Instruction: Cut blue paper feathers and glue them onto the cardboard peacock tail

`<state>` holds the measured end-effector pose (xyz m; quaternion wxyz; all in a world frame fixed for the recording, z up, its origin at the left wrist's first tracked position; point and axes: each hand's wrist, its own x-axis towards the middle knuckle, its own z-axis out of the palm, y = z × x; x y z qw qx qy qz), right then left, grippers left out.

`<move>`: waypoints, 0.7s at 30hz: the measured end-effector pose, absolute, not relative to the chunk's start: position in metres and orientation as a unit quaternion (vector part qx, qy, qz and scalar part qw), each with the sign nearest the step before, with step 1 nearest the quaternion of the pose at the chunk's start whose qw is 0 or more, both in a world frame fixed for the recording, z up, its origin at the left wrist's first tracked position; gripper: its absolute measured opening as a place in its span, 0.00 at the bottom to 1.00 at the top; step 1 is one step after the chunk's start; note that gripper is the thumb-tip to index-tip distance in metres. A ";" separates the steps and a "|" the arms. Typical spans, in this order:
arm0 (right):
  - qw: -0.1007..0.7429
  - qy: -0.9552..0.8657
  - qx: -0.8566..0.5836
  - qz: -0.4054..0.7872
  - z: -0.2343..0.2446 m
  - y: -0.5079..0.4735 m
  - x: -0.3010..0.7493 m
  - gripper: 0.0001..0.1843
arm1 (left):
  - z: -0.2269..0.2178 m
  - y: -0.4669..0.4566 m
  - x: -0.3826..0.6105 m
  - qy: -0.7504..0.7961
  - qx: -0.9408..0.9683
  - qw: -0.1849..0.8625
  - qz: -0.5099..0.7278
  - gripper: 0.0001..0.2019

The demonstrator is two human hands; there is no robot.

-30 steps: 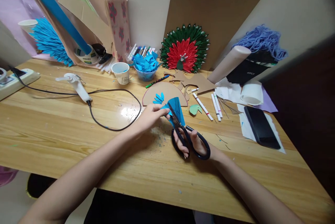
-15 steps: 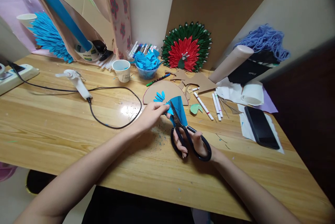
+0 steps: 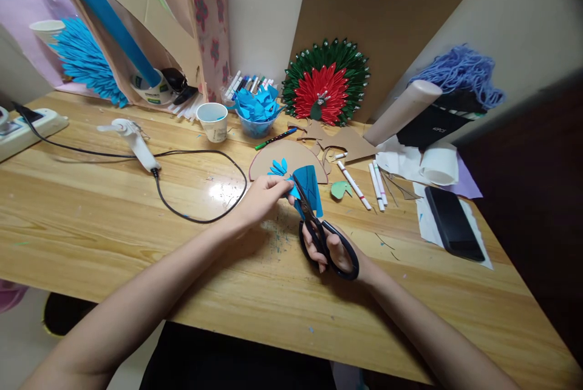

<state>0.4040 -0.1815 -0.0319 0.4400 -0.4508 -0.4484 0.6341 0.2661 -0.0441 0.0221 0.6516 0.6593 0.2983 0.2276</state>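
Between the thumb and fingers of my left hand (image 3: 268, 197) is the near edge of a piece of blue paper (image 3: 310, 188) with dark lines on it. My right hand (image 3: 330, 250) has its thumb and fingers through the black handles of a pair of scissors (image 3: 308, 211). The blades lie across the blue paper, just right of my left fingertips, and look nearly closed. Behind my left hand, several blue petals (image 3: 279, 166) lie on a half-round piece of cardboard (image 3: 264, 156) with a purple edge.
A glue gun (image 3: 136, 147) with a looping black cord stands at left. Behind are a paper cup (image 3: 212, 129), a bowl of blue scraps (image 3: 255, 126) and a red-green peacock fan (image 3: 323, 86). Markers (image 3: 353, 184), a green paper shape (image 3: 340, 191) and a phone (image 3: 454, 223) lie at right.
The scissor handles have come closer together as my right hand closes and shifts slightly left. The blue paper has tilted a little; my left hand stays almost in place.
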 end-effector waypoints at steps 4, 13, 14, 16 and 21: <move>0.444 -0.452 -0.460 0.623 -0.029 -0.181 0.403 0.37 | 0.023 -0.044 0.266 0.290 0.642 0.669 0.237 0.15; 0.454 -0.418 -0.479 0.624 -0.021 -0.179 0.401 0.35 | 0.024 -0.041 0.265 0.276 0.624 0.687 0.251 0.15; 0.458 -0.411 -0.478 0.627 -0.020 -0.178 0.400 0.35 | 0.025 -0.041 0.264 0.276 0.622 0.688 0.252 0.15; 0.463 -0.402 -0.475 0.630 -0.019 -0.178 0.399 0.34 | 0.026 -0.041 0.264 0.277 0.621 0.688 0.254 0.14; 0.462 -0.413 -0.479 0.622 -0.018 -0.180 0.399 0.34 | 0.026 -0.040 0.261 0.284 0.615 0.690 0.255 0.14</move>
